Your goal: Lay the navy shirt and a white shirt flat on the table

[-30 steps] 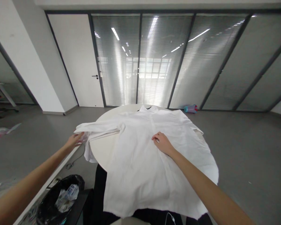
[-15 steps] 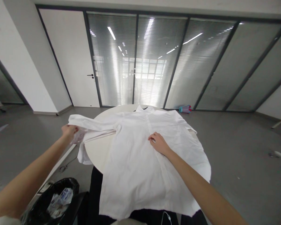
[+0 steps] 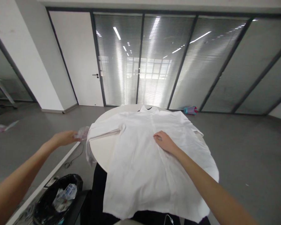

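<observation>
White long-sleeved shirt (image 3: 140,168) lies spread on the round white tabletop (image 3: 103,150) — right hand (image 3: 164,141) flat on its middle, fingers open. Left hand (image 3: 64,138), at 9 o'clock off the edge, pinches a crumpled clear scrap (image 3: 83,133). Black bin (image 3: 44,206) at 7 o'clock holds crumpled plastic (image 3: 65,194).

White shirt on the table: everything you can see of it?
The white shirt, creased cloth, lies spread flat, collar at the far edge, on the white table; hem and one sleeve hang over the rim. The right hand presses flat on its middle. The left hand is beside the sleeve end; contact unclear.
</observation>
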Demonstrator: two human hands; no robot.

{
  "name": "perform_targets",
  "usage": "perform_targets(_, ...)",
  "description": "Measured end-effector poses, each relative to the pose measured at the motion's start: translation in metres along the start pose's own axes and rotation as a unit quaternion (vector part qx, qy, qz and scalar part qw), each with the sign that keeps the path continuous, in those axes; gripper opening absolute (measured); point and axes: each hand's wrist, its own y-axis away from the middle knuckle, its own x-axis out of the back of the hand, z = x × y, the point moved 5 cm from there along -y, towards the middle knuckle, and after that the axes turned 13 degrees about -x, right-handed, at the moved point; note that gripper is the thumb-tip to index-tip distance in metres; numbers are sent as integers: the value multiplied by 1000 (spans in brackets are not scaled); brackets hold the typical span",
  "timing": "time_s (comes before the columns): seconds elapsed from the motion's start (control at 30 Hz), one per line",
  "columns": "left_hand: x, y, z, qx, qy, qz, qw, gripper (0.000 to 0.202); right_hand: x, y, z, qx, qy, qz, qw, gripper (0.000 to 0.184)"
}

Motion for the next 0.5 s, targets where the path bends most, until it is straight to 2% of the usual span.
perform_targets(0.03,-9,-14,26,-52,-17,-46,997,41,5,-5,2,-12,12,11,1000,27)
perform_targets(0.1,-18,-42,85,-114,-49,-10,992,47,15,-18,10,-52,51,30,997,40)
perform_targets(0.17,-34,-67,152,-158,-33,16,987,52,24,-35,23,-111,101,42,988,58)
perform_targets(0.23,-60,-84,215,-201,-10,12,979,53,29,-53,40,-175,145,56,972,70)
perform_targets(0.3,-93,-93,261,-204,-6,-17,979,62,29,-67,59,-232,169,55,956,75)
perform_targets(0.33,-111,-96,275,-188,-9,-49,981,70,26,-72,68,-255,175,42,950,75)
perform_targets(0.4,-142,-98,287,-161,-23,-107,981,86,17,-79,85,-286,181,1,941,75)
perform_targets(0.5,-168,-103,281,-161,-43,-138,976,97,5,-86,98,-297,192,-33,935,76)
